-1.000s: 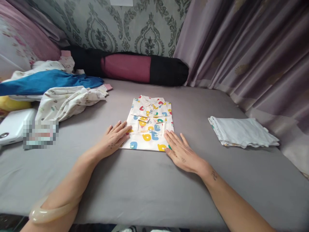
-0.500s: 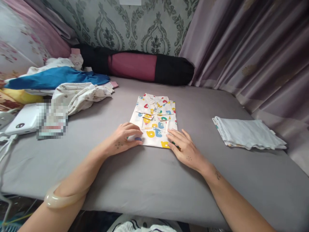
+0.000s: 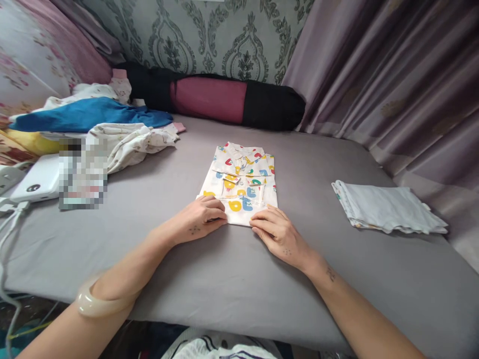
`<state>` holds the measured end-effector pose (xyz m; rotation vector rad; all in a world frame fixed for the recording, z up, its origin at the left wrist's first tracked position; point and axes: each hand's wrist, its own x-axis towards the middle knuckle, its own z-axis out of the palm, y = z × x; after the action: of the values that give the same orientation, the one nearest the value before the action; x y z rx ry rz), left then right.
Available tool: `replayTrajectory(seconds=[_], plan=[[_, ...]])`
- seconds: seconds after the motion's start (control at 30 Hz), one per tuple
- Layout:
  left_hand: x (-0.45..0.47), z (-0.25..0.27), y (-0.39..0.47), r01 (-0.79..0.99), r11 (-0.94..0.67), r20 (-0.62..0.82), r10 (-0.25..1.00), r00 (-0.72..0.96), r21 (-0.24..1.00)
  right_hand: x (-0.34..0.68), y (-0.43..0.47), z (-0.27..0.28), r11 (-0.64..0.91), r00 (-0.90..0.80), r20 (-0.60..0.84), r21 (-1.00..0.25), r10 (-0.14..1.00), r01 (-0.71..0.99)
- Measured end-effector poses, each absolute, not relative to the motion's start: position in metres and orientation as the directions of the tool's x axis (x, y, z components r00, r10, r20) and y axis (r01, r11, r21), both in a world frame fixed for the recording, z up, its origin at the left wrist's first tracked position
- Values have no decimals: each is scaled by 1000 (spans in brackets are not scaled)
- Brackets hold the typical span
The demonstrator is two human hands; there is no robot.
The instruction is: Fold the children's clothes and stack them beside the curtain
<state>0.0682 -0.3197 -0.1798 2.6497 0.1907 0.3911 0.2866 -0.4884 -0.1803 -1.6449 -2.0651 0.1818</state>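
A folded white shirt with a collar and a print of red, blue, yellow and green shapes lies flat, collar away from me. At its near left corner, my left hand is closed on the lower edge, thumb at the front and fingers over the top. My right hand pinches the same edge near the right corner, fingers bent and pressed together. Both hands cover the bottom corners of the shirt. Between them, a strip of the near edge shows.
The shirt lies on a grey-covered bed. To the right is a folded pale cloth stack. Loose clothes, a white device with cables and a blurred-out item are on the left. A black and maroon bolster lies along the wall.
My right hand has shifted left along the near edge, and its spread fingers have drawn together. My left hand has moved slightly right, its fingers closing on the shirt.
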Motion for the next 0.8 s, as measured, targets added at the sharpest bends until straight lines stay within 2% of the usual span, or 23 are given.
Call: replayTrajectory(seconds=[0.43,0.67,0.8], plan=[[73,-177,-328,158,-905,271,279,921,395,273,-481,-179,212,-86,346,-343,934,915],[74,-176,-329,147,-928,292,253,922,341,267,-474,-180,209,-124,352,-212,928,955],[74,-181,-326,121,-948,297,212,931,295,266,-472,-180,175,-88,400,-188,912,966]])
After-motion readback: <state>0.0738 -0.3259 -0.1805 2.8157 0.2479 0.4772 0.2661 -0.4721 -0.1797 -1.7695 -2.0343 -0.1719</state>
